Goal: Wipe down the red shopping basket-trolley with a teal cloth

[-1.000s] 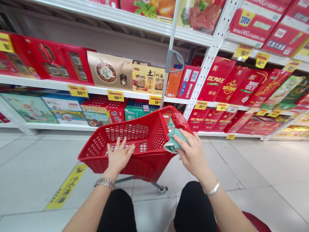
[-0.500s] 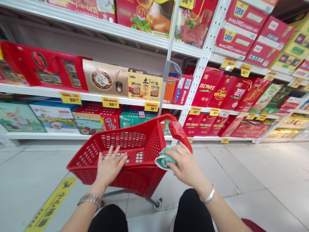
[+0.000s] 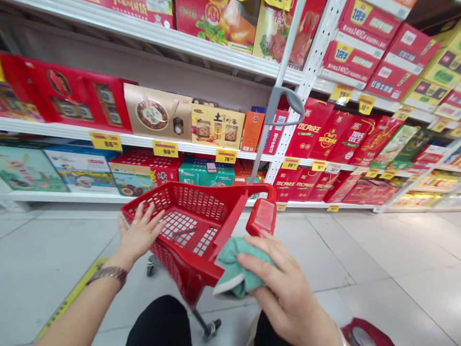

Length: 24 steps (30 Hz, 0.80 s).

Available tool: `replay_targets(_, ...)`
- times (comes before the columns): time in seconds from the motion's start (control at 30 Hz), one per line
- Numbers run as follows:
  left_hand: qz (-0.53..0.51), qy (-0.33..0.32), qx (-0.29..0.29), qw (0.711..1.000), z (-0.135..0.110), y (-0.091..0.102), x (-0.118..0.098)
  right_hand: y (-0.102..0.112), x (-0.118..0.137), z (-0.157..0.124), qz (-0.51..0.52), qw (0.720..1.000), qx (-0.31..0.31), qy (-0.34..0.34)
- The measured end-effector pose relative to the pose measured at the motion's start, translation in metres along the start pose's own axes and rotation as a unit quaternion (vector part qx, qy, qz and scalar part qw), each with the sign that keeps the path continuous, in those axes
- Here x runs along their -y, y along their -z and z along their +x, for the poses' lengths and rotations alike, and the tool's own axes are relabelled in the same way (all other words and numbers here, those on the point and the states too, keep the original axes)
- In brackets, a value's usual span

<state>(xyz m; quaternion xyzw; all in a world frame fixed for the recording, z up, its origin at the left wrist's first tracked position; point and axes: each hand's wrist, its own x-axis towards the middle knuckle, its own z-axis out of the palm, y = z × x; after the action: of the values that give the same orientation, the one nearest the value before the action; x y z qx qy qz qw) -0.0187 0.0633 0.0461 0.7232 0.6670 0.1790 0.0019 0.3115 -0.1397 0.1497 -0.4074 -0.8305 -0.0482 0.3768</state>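
1. Your right hand [image 3: 284, 293] was closed on a teal-green cloth [image 3: 237, 269], its fingers curled over the bunched fabric and pressing it against the near rim of a red plastic shopping cart [image 3: 187, 240].
2. You had the cloth at the cart's near corner, just below a red handle grip [image 3: 264, 216], with its folded edge hanging over the outside of the rim.
3. Your left hand [image 3: 139, 235] lay spread, fingers apart, on the opposite rim of the cart, well apart from the cloth.
4. Nothing lay on the latticed floor of the cart's basket except a thin dark mark that was too small to identify.
5. Below the basket, two small caster wheels [image 3: 212, 329] [image 3: 150, 266] stood on pale floor tiles [image 3: 378, 250].
6. A slim metal pole with a grey loop handle [image 3: 285, 62] rose behind the cart's far corner.
7. Ahead of you, white steel shelving [image 3: 65, 132] held rows of gift boxes, including red boxes [image 3: 309, 129] on the right and a tan box [image 3: 154, 113] near the middle.
8. Yellow price tags [image 3: 165, 148] ran along the shelf edges.
9. A yellow floor strip [image 3: 72, 293] passed beneath your left forearm, and a metal band [image 3: 108, 275] circled your left wrist.
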Motion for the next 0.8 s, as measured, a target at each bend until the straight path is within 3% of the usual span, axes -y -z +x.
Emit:
replay_targets(0.1, -0.02, 0.107, 0.009, 0.994, -0.015, 0.025, -0.031, 0.01, -0.016, -0.001, -0.032, 0.996, -0.075, -0.032)
replay_targets(0.17, -0.088, 0.113, -0.002, 0.99, -0.035, 0.041, -0.063, 0.009, -0.022, 0.001, -0.043, 0.993, -0.1, -0.041)
replay_targets(0.27, -0.198, 0.029, -0.02, 0.98, -0.08, 0.057, -0.114, -0.003, -0.015, 0.007, -0.038, 0.995, -0.092, -0.024)
replay_targets(0.37, -0.199, -0.071, -0.064, 0.975, -0.12, 0.059, -0.145, -0.021, 0.001, 0.011, -0.023, 1.0, 0.004, -0.005)
replay_targets(0.43, -0.156, -0.121, -0.081, 0.977, -0.132, 0.055, -0.149, -0.032, 0.008, 0.014, -0.017, 0.998, 0.059, -0.009)
replay_targets(0.5, -0.118, -0.149, -0.071, 0.979, -0.131, 0.053, -0.143, -0.039, 0.007, 0.016, -0.016, 0.997, 0.073, -0.02)
replay_targets(0.63, -0.087, -0.166, -0.023, 0.982, -0.113, 0.056, -0.128, -0.042, -0.014, 0.023, -0.013, 0.999, 0.04, -0.033)
replay_targets(0.8, -0.065, -0.136, 0.019, 0.988, -0.096, 0.067, -0.126, -0.045, -0.062, 0.026, -0.03, 0.997, -0.029, -0.065)
